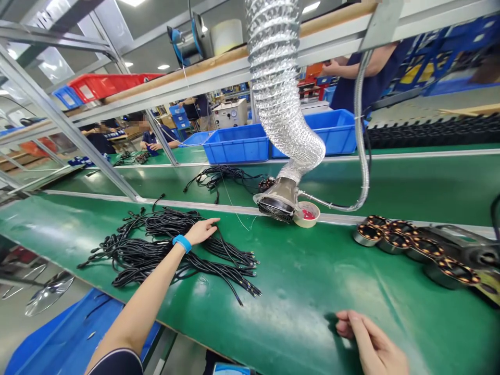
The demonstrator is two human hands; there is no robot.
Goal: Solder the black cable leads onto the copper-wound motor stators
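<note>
My left hand (201, 232), with a blue band on the wrist, reaches over a spread of black cables (156, 250) on the green bench. Its fingers are stretched out, and I see nothing held in them. Thin bare wire ends show at the right end of the cables, and connectors at the left end. My right hand (371, 338) is low over the bench at the front right, apart from the cables. Its fingers are curled in with the thumb against them, and nothing shows in them.
A fume hood (279, 200) on a silver duct (279, 78) hangs mid-bench, beside a tape roll (307, 214). Copper-wound motor stators (406, 237) line the right. More black cables (222, 177) lie behind the rail, near blue bins (236, 146). Other people work beyond.
</note>
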